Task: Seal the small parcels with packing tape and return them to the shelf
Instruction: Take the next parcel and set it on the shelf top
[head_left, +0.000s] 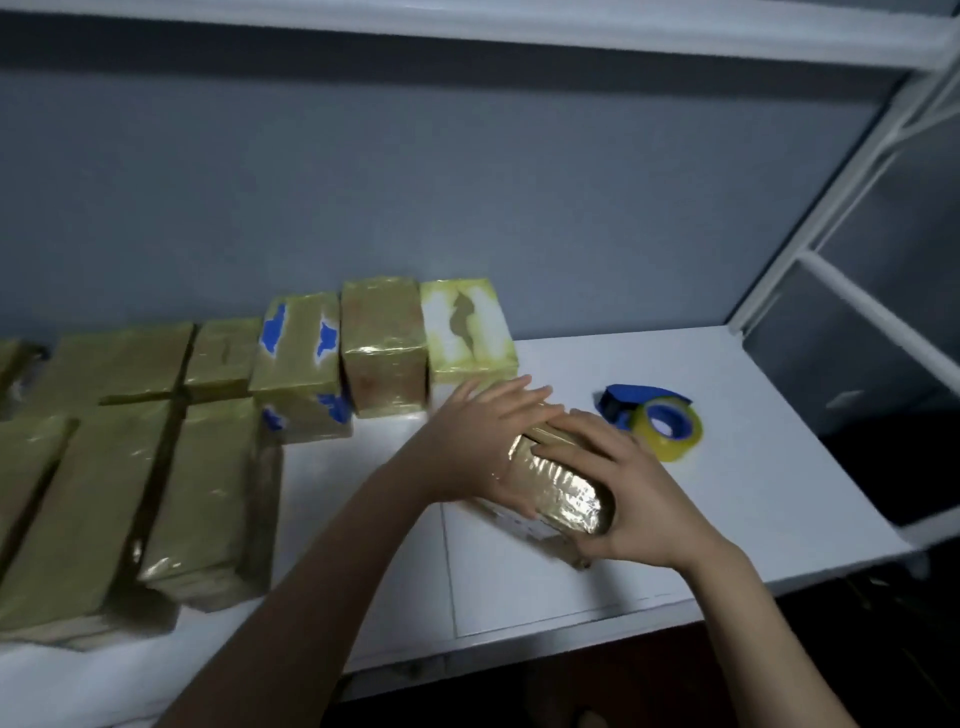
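A small parcel (558, 486) wrapped in shiny yellowish tape lies on the white shelf board (727, 467), right of centre. My left hand (483, 441) lies flat over its top and left side with straight fingers. My right hand (628, 493) curls around its near right end, thumb under the front edge. A blue tape dispenser (652, 418) with a roll of yellowish tape sits just beyond my right hand, apart from it.
Several taped parcels (384, 348) stand in a row along the grey back wall, and more lie stacked at the left (202, 499). A white shelf frame (857, 218) rises on the right. Another white shelf runs overhead.
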